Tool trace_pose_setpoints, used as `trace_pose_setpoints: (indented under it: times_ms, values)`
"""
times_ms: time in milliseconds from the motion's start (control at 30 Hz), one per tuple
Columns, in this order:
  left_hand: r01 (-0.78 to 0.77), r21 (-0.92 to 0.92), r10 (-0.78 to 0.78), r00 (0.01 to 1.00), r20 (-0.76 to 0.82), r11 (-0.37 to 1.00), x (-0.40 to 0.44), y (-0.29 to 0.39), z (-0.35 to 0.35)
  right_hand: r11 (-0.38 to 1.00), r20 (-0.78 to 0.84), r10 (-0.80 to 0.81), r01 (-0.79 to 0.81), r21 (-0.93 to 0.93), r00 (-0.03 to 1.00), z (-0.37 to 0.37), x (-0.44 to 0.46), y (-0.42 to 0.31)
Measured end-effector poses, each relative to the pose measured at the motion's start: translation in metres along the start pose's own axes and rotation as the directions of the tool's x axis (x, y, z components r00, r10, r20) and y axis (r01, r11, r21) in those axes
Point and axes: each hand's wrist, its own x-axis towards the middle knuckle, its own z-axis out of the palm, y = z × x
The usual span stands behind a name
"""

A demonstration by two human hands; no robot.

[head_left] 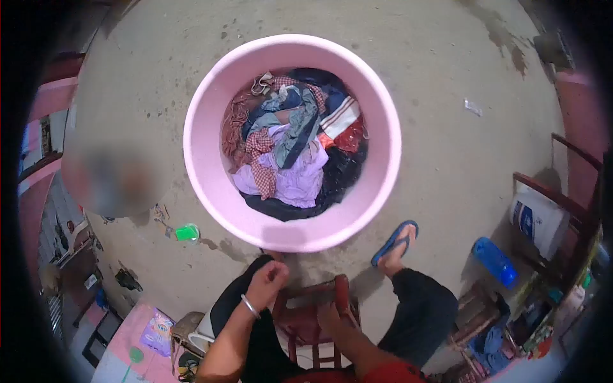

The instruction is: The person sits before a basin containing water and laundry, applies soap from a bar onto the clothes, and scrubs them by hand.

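Observation:
Before me stands a large pink tub [211,191] holding wet clothes in water. A lilac garment [300,179], a red checked cloth [260,167], a grey-blue piece [297,137] and dark fabric [345,172] lie tangled in it. My left hand [267,285], with a silver bangle at the wrist, hovers over my left knee near the tub's rim. Its fingers are curled in, with nothing visible in them. Lower down, my right hand [330,319] is closed on a dark red stool [300,322] between my legs. My fingers there are partly hidden.
A bright green object [187,232] lies on the concrete floor left of the tub. On the right are a blue bottle [495,262] and a white container [539,217] by a rack. A purple packet [157,332] rests on a pink surface at lower left.

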Motion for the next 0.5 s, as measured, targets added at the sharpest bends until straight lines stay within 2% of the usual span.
trace_pose_setpoints:
  times_ms: [67, 133, 167, 233, 267, 333, 367, 433, 467, 500]
  values:
    - [-0.019, 0.082, 0.02, 1.0, -0.007, 0.996, 0.004, 0.008, 0.009, 0.999, 0.017, -0.024, 0.024, 0.04, 1.0, 0.024, 0.014, 0.001]
    - [-0.093, 0.321, 0.104, 0.994, -0.019, 0.942, -0.001, 0.038, 0.019, 0.991, -0.274, -0.028, -0.008, -0.13, 0.961, 0.041, 0.024, 0.005]
    - [-0.091, 0.323, 0.105, 0.994, -0.027, 0.942, -0.001, 0.047, 0.022, 0.991, -0.277, -0.036, -0.001, -0.133, 0.96, 0.045, 0.032, 0.009]
    - [-0.195, 0.647, 0.157, 0.981, 0.116, 0.738, 0.001, 0.062, 0.024, 0.996, -0.17, -0.063, 0.072, 0.045, 0.984, 0.04, 0.039, 0.016]
    - [-0.216, 0.707, 0.144, 0.976, 0.161, 0.674, 0.003, 0.066, 0.026, 0.996, -0.168, -0.068, 0.076, 0.038, 0.983, 0.036, 0.042, 0.02]
    - [-0.252, 0.726, 0.172, 0.968, 0.185, 0.64, 0.007, 0.065, 0.029, 0.974, -0.025, -0.135, 0.138, 0.18, 0.99, 0.038, 0.043, 0.027]
    - [-0.301, 0.745, 0.205, 0.953, 0.222, 0.595, 0.01, 0.067, 0.029, 0.976, -0.023, -0.138, 0.14, 0.168, 0.99, 0.035, 0.044, 0.028]
    - [-0.306, 0.736, 0.232, 0.951, 0.205, 0.604, 0.017, 0.078, 0.029, 0.978, 0.065, -0.161, 0.15, 0.146, 0.985, 0.034, 0.055, 0.036]
    - [-0.311, 0.733, 0.244, 0.949, 0.201, 0.605, 0.018, 0.083, 0.027, 0.979, 0.061, -0.164, 0.155, 0.133, 0.985, 0.036, 0.055, 0.04]
    - [-0.311, 0.73, 0.255, 0.948, 0.191, 0.609, 0.02, 0.085, 0.024, 0.973, -0.012, -0.209, 0.209, 0.094, 0.978, 0.027, 0.042, 0.047]
